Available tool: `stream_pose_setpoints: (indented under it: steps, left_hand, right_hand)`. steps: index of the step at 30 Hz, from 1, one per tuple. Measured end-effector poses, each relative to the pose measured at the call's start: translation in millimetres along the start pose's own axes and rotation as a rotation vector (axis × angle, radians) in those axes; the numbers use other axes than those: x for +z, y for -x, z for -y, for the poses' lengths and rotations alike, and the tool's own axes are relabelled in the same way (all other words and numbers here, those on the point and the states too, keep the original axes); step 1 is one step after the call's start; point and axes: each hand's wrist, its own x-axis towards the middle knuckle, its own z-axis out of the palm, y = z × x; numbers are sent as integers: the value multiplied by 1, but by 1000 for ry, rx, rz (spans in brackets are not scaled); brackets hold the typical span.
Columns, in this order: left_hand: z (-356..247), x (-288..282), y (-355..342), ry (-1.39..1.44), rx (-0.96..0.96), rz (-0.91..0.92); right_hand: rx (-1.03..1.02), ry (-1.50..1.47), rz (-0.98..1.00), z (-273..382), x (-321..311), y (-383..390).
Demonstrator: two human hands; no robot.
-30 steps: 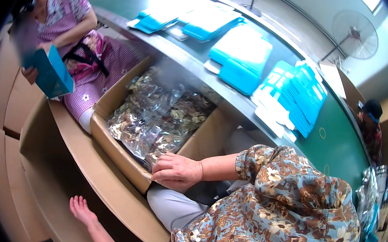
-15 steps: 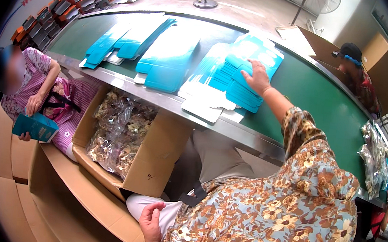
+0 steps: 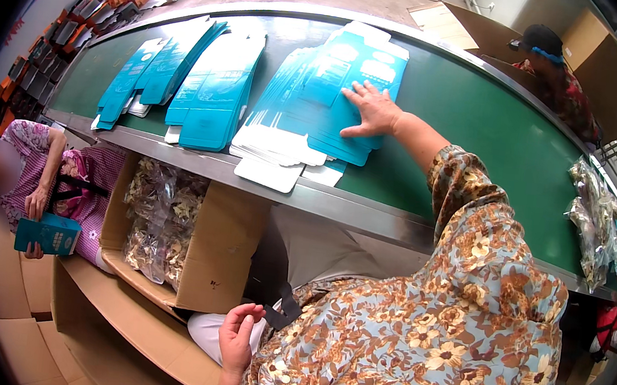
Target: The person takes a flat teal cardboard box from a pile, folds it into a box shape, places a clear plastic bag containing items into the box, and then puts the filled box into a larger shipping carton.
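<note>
My right hand (image 3: 374, 114) lies with fingers spread on a fanned stack of flat, folded teal cartons (image 3: 324, 111) on the green conveyor belt. White flaps of these cartons stick out toward the near metal edge. My left hand (image 3: 237, 339) hangs by my lap, its fingers loosely bent and nothing in it. Left of the stack are another pile of flat teal cartons (image 3: 213, 100) and a further teal pile (image 3: 175, 62). Close to my left hand stands an open cardboard box (image 3: 224, 247) with clear bags of dried, pale brown pieces (image 3: 158, 225).
At the left, a co-worker holds a teal box (image 3: 48, 233) upright. Another person in a dark cap (image 3: 546, 44) is across the belt (image 3: 471, 146), by large cardboard boxes. More clear bags (image 3: 595, 222) lie at the belt's right end. A large open carton (image 3: 137, 325) stands below.
My right hand has come down flat onto the fanned cartons from a raised, tilted pose. The upper cartons now lie flatter and farther out. The whole view has shifted slightly.
</note>
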Motion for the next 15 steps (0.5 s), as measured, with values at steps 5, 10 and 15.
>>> stream_pose_setpoints:
  steps: [5,10,15]
  left_hand:
    - [-31,23,-23,-124,74,115]
    - [-43,32,-36,-174,76,236]
    - [-46,39,-59,-203,84,276]
  right_hand:
    - [-109,25,40,31,11,8]
    - [-328,-435,-270,29,6,35]
    - [-405,-182,-1018,41,-10,77]
